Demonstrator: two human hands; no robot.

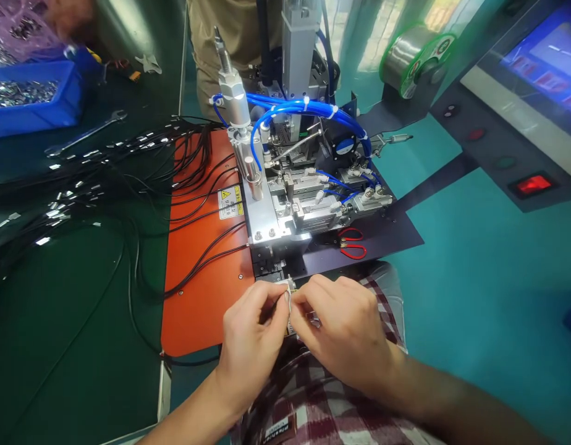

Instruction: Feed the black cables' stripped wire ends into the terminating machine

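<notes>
Low centre, before a checked shirt (313, 414): small pale piece (288, 298), thin, at the near end of the machine (267, 213).
Left hand (251, 327): fingers pinched together on the piece, palm turned inward.
Right hand (343, 318): fingers narrow, meeting the piece from its other side; view partly blocked, so I cannot tell whether they grip it too.
Machine: silver blocks and cylinders, bundled blue tubes (308, 106) arching over the top.
Orange plate (197, 315): just left of the machine; warning label (230, 203) near the machine's edge, black cables (195, 154) crossing it.
Red-handled scissors (343, 244): lying on a dark plate (392, 238), right of the machine, beyond the right hand.
Green surface (58, 334): far left, cables spread over it; wrench (88, 133) near a blue bin (39, 118) of small metal parts.
Wire spool (408, 65): upper right, silver wire, green rim.
Control panel (489, 145): far right, screen bluish, one switch (534, 184) glowing red.
Beyond the machine: another person's tan trousers (203, 68).
</notes>
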